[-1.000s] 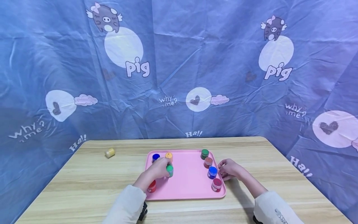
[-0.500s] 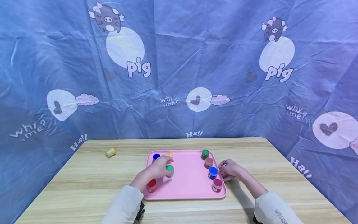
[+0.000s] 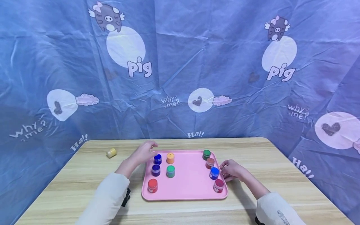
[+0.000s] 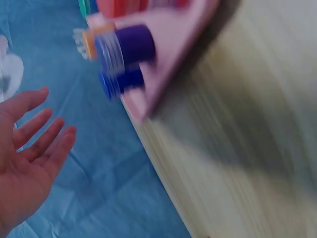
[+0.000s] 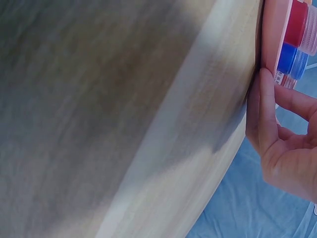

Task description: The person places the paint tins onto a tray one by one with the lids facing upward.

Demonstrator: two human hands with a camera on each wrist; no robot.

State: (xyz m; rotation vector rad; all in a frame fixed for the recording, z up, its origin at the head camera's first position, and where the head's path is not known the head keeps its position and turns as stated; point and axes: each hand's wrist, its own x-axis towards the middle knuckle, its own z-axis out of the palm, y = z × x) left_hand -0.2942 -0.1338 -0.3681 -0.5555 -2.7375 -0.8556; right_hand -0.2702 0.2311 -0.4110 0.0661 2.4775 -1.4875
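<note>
Left hand point(image 3: 144, 152) raised above the far left corner of the pink tray point(image 3: 188, 184), fingers straight and spread, holding nothing; same spread fingers point(image 4: 34, 139) confirmed in the left wrist view, clear of every jar. Nearest to it: dark blue jar point(image 3: 157, 159), upright on the tray, lid up, long axis vertical, just right of the hand and not touched. Beside that jar to the right, orange jar point(image 3: 170, 158); nearer in the same left group, purple jar point(image 3: 156, 170), green jar point(image 3: 170, 171) and red jar point(image 3: 152, 185), all standing upright with lids up. Right hand point(image 3: 232, 170) resting on the wooden table point(image 3: 84, 184) against the right edge of the tray, fingers loosely bent and relaxed, fingertips point(image 5: 267, 94) touching the tray rim, nothing clasped. Along that right edge, running from far to near: dark green jar point(image 3: 206, 154), brown jar point(image 3: 210, 162), blue jar point(image 3: 214, 173) and crimson jar point(image 3: 218, 185), all upright; blue jar closest to the right hand, whether touched cannot be told. Tray lying flat, long axis left to right, near the centre of the table. Well apart on the far left of the table, yellow jar point(image 3: 111, 152) lying on its side, long axis roughly left to right. Behind the table, blue printed cloth point(image 3: 180, 68) hung as a backdrop.
</note>
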